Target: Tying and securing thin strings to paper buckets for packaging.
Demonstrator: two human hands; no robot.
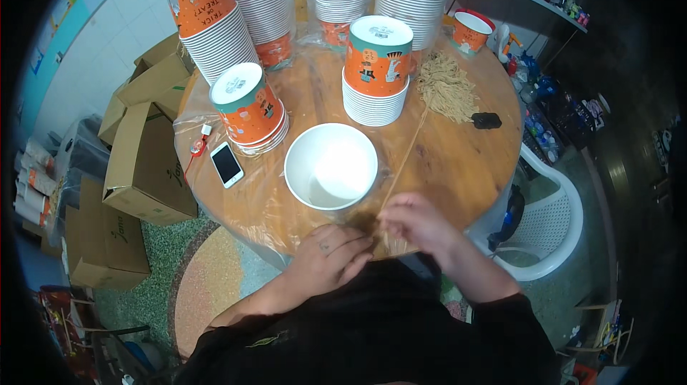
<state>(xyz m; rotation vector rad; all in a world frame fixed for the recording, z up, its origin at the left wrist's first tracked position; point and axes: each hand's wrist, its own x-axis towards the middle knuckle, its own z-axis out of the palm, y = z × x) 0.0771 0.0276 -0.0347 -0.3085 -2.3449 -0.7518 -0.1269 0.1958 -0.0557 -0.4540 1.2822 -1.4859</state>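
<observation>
A tan paper-like cord (410, 147) runs from a tangled bundle of such cord (445, 84) on the right of the table toward me. My right hand (415, 222) pinches its near end just over the table's front edge. Close beside it, my left hand (333, 255) is closed, its fingers bent together and pointing right; whatever lies under the fingertips is hidden. Beyond both hands stands a white round tub (330, 167), its open mouth facing up and nothing visible inside.
Upside-down orange-and-teal tubs stand in stacks, one (377, 63) behind the white tub and another (247, 102) at left. A white phone (227, 164) lies left on the plastic-covered table (268, 202). Cardboard boxes (147, 163) flank the left, a white chair (551, 217) the right.
</observation>
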